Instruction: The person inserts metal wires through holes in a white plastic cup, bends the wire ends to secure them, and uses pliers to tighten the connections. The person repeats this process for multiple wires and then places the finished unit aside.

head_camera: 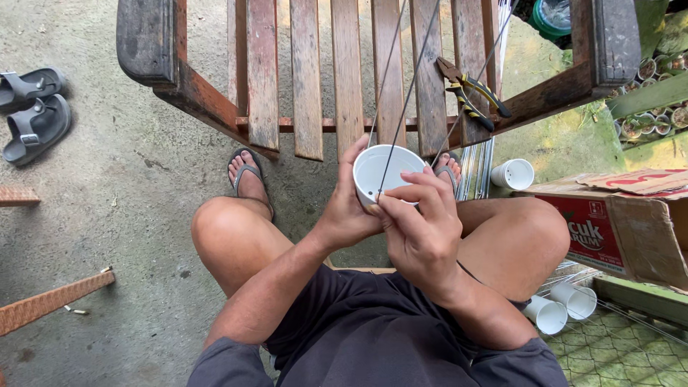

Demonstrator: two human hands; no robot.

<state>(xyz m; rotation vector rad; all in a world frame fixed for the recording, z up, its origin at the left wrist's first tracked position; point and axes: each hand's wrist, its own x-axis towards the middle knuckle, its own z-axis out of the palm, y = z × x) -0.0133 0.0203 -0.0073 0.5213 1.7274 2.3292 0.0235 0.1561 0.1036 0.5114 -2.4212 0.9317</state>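
At frame centre, the left hand (347, 215) grasps a white plastic cup (383, 172). The right hand (423, 229) pinches a thin wire (408, 100) at its rim, below the wooden bench (344, 72).

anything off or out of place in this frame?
Little stands out. The white cup sits steady between the left hand and right hand, wires running up from it. Spare cups lie tipped on the ground, and the cardboard box is torn open.
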